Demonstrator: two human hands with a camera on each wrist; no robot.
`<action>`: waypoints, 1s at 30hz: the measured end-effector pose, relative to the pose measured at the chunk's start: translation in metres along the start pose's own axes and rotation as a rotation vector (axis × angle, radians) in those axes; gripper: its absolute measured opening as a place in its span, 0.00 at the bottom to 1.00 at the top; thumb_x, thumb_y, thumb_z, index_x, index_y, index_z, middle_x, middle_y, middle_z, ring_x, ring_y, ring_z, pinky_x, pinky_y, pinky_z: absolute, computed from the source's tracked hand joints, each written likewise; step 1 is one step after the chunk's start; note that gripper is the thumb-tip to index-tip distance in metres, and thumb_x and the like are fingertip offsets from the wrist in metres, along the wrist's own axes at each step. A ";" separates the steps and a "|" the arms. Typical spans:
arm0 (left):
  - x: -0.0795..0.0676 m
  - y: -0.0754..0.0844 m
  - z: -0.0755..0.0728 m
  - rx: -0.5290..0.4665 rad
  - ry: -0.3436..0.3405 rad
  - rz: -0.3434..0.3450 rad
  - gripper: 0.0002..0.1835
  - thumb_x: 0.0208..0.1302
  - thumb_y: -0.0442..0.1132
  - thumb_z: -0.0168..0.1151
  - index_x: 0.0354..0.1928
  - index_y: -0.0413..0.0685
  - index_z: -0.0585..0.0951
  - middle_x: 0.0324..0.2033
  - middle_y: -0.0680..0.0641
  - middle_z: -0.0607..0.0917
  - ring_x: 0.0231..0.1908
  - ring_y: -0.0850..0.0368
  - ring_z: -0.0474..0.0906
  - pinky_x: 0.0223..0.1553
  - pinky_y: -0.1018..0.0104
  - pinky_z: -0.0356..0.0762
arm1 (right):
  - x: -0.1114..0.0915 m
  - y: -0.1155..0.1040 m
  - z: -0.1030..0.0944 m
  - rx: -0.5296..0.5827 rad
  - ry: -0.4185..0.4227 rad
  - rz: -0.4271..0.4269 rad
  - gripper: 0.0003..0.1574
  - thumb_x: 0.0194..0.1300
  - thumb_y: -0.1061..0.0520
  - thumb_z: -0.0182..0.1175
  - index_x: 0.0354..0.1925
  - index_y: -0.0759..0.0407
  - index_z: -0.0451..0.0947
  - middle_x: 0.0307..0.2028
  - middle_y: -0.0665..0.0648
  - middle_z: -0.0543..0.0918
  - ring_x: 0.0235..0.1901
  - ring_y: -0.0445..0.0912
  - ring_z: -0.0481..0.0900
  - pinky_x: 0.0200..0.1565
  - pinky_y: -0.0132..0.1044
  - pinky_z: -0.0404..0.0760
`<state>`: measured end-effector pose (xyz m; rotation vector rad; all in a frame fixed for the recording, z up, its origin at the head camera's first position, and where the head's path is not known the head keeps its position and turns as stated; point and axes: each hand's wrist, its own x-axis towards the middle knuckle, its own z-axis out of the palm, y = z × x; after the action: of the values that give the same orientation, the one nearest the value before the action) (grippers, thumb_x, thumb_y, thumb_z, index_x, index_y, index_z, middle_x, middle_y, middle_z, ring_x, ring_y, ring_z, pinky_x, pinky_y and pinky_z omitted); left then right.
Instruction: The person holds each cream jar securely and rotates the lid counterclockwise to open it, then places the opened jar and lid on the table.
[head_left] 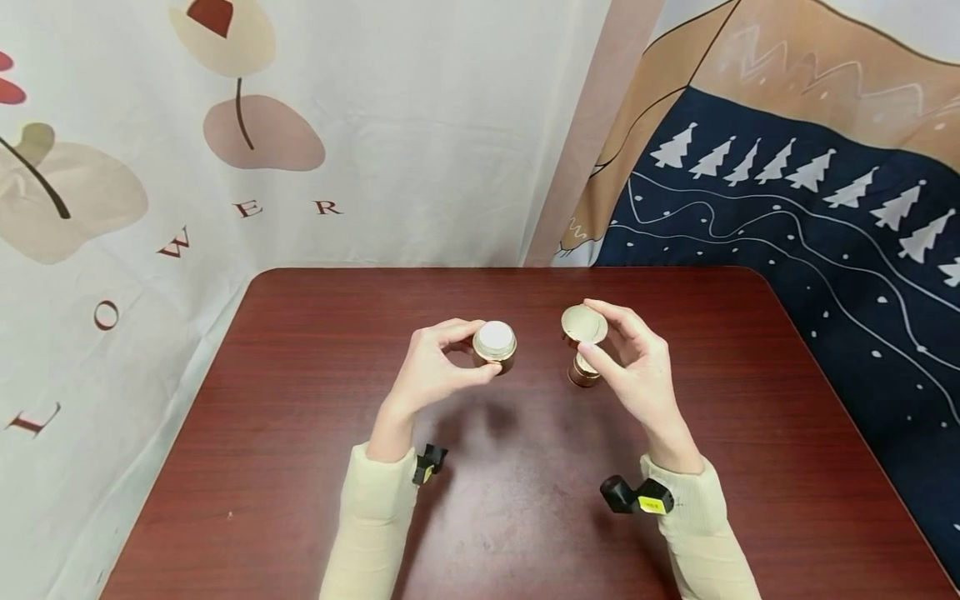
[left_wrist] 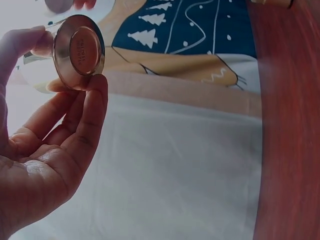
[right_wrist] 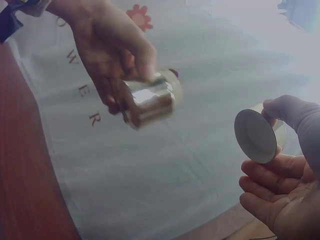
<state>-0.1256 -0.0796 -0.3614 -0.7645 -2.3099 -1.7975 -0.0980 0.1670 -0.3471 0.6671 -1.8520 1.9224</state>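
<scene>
My left hand pinches a gold cosmetic jar between thumb and fingers, raised over the table. The jar has a white round top inside a pale rim; its gold base, with small raised lettering, shows in the left wrist view. To the right, my right hand grips a round lid by its edge, its pale flat face visible. The lid and jar are held apart. Behind the right thumb in the head view, a smaller gold container stands on the table, partly hidden.
The dark red wooden table has rounded far corners. A pale curtain with printed flowers and letters hangs behind and to the left. A navy cloth with white trees hangs at the right. Each wrist wears a small black camera.
</scene>
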 end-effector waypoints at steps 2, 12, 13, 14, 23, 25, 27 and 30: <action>-0.003 -0.003 -0.005 0.005 0.010 -0.013 0.23 0.39 0.26 0.74 0.44 0.34 0.83 0.33 0.43 0.84 0.30 0.52 0.79 0.37 0.55 0.81 | -0.001 0.001 -0.003 -0.004 0.008 0.011 0.29 0.48 0.83 0.57 0.52 0.83 0.69 0.49 0.57 0.79 0.47 0.44 0.78 0.56 0.33 0.72; -0.018 -0.010 -0.026 0.069 0.079 -0.087 0.24 0.38 0.25 0.74 0.44 0.32 0.82 0.34 0.42 0.84 0.30 0.55 0.80 0.37 0.64 0.81 | -0.010 0.006 -0.018 -0.019 0.050 0.051 0.29 0.49 0.83 0.57 0.53 0.81 0.68 0.49 0.55 0.79 0.48 0.44 0.78 0.55 0.30 0.73; -0.019 -0.006 -0.028 0.081 0.083 -0.092 0.24 0.39 0.24 0.74 0.44 0.30 0.82 0.34 0.41 0.84 0.30 0.56 0.79 0.37 0.65 0.81 | -0.011 0.006 -0.020 -0.020 0.054 0.054 0.29 0.50 0.83 0.57 0.54 0.81 0.68 0.49 0.55 0.79 0.48 0.44 0.78 0.55 0.30 0.73; -0.021 -0.002 -0.030 0.092 0.087 -0.099 0.23 0.39 0.24 0.74 0.44 0.30 0.82 0.34 0.41 0.84 0.30 0.56 0.79 0.37 0.66 0.81 | -0.012 0.006 -0.021 -0.022 0.059 0.057 0.29 0.50 0.83 0.57 0.54 0.81 0.68 0.49 0.55 0.80 0.48 0.44 0.78 0.54 0.30 0.73; -0.034 -0.014 -0.047 0.160 0.143 -0.128 0.24 0.38 0.25 0.75 0.44 0.32 0.82 0.34 0.41 0.84 0.30 0.59 0.80 0.35 0.71 0.81 | -0.022 0.005 -0.037 -0.048 0.121 0.112 0.29 0.52 0.82 0.57 0.55 0.79 0.69 0.50 0.57 0.79 0.48 0.44 0.78 0.52 0.29 0.75; -0.037 -0.022 -0.050 0.155 0.155 -0.143 0.25 0.38 0.27 0.76 0.45 0.34 0.83 0.34 0.43 0.84 0.31 0.61 0.80 0.35 0.71 0.80 | -0.024 0.004 -0.040 -0.055 0.133 0.122 0.29 0.52 0.81 0.57 0.55 0.78 0.69 0.50 0.57 0.80 0.48 0.44 0.78 0.52 0.28 0.75; -0.040 -0.027 -0.053 0.148 0.164 -0.157 0.25 0.39 0.29 0.76 0.45 0.35 0.83 0.35 0.43 0.84 0.30 0.61 0.80 0.35 0.70 0.81 | -0.026 0.004 -0.044 -0.066 0.143 0.129 0.28 0.53 0.80 0.57 0.55 0.78 0.70 0.50 0.56 0.80 0.48 0.43 0.78 0.52 0.28 0.75; -0.045 -0.030 -0.058 0.137 0.175 -0.187 0.24 0.40 0.30 0.75 0.45 0.36 0.83 0.35 0.43 0.83 0.30 0.61 0.80 0.36 0.68 0.81 | -0.030 0.005 -0.050 -0.089 0.148 0.138 0.28 0.53 0.79 0.58 0.55 0.77 0.70 0.50 0.54 0.80 0.49 0.43 0.78 0.51 0.27 0.75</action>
<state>-0.1124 -0.1529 -0.3883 -0.3661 -2.4231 -1.6763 -0.0802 0.2182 -0.3694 0.3677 -1.9208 1.9038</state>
